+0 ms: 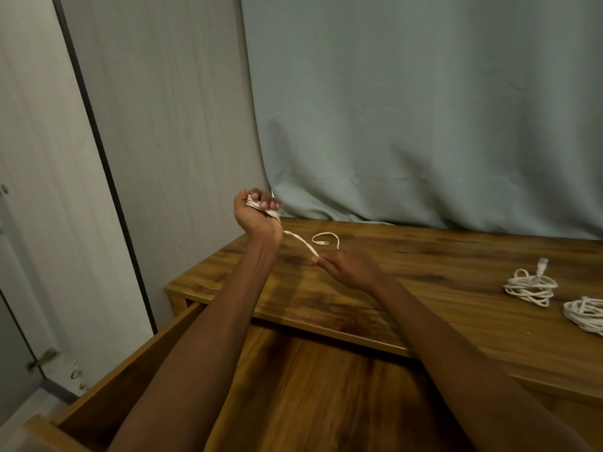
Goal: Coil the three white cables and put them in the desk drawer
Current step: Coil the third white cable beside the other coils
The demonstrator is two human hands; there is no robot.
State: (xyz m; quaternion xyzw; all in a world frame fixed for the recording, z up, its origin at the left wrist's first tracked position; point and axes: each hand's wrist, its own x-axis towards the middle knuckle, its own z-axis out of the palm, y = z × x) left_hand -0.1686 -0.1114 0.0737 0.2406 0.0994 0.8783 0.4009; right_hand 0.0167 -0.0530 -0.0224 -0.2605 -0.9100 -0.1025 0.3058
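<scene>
At frame's right edge, third cable coil [587, 316] cut off, left-fist cable [261, 207] mostly hidden.

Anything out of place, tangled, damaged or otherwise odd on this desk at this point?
Nothing stands out. The left hand grips a wound bundle of white cable, the right hand feeds its loose tail. Two other cables lie loosely coiled on the desk; the drawer is open, with no cable visible inside.

One white cable [298, 239] half-coiled — two coiled cables [530, 287] on desk; drawer [313, 386] open.
</scene>
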